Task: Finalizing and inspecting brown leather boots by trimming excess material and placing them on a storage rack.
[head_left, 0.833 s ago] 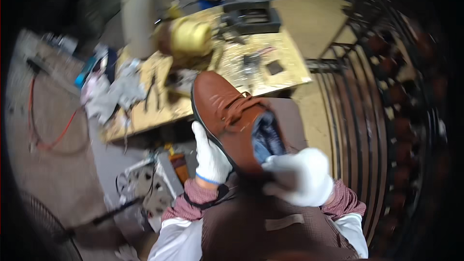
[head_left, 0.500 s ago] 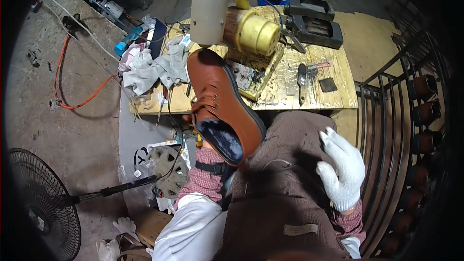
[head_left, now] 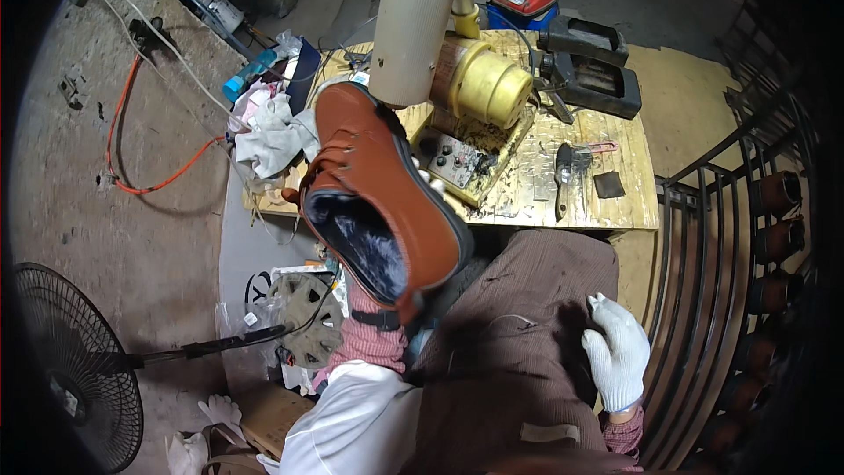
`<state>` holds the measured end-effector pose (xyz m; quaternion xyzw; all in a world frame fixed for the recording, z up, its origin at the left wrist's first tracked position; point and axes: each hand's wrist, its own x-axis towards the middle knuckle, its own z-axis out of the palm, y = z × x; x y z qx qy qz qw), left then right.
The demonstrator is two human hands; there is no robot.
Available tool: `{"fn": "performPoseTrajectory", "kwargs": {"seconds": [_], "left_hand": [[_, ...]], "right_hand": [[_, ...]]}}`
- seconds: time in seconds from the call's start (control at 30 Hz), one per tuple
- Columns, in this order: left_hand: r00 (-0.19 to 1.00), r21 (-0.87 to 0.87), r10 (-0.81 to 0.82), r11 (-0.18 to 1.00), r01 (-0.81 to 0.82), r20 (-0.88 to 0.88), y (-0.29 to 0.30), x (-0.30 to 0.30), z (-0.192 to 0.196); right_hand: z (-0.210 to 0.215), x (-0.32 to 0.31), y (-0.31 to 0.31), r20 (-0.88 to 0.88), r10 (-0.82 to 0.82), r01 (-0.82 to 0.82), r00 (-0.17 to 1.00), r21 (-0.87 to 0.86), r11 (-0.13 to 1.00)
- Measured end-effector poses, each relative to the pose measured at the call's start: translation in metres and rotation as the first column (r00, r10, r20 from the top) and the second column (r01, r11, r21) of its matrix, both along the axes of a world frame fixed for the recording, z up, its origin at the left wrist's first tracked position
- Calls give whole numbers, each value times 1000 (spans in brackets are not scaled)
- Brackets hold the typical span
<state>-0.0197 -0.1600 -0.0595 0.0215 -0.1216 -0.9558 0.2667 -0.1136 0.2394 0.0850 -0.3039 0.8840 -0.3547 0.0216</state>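
A brown lace-up shoe [head_left: 374, 180] with a dark lining is held up in front of me, opening toward me and toe pointing away to the upper left. My left hand [head_left: 429, 179], in a white glove, grips it from underneath; only some fingertips show past the sole, with the red plaid sleeve below. My right hand [head_left: 617, 352], also in a white glove, rests with fingers apart on the brown apron [head_left: 519, 334] over my lap, holding nothing.
A wooden workbench [head_left: 615, 198] ahead carries a yellow machine [head_left: 479, 84] with a white column [head_left: 413, 18], a black tool [head_left: 591, 66], a brush and rags [head_left: 272, 127]. A floor fan [head_left: 70, 369] stands at left near an orange cable. A metal rack [head_left: 747, 237] curves along the right.
My right hand has let go of the shoe and dropped onto my lap. My left hand alone has carried the shoe left and nearer the machine, turning its opening toward me.
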Motion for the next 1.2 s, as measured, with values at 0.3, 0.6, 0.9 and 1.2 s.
{"fn": "performPoseTrajectory", "kwargs": {"seconds": [0.3, 0.6, 0.9, 1.2], "left_hand": [[846, -320, 148, 947, 27, 512, 54, -37, 96], [784, -471, 367, 875, -109, 500, 29, -70, 118], [569, -667, 749, 619, -415, 341, -10, -110, 159], [627, -581, 704, 678, -451, 334, -22, -112, 151]], "right_hand": [[1, -2, -14, 10, 116, -115, 993, -61, 992], [-20, 4, 7, 37, 2, -2, 999, 8, 1000], [-26, -13, 1, 38, 6, -6, 999, 0, 1000], [-22, -27, -36, -106, 230, -235, 967, -37, 971]]}}
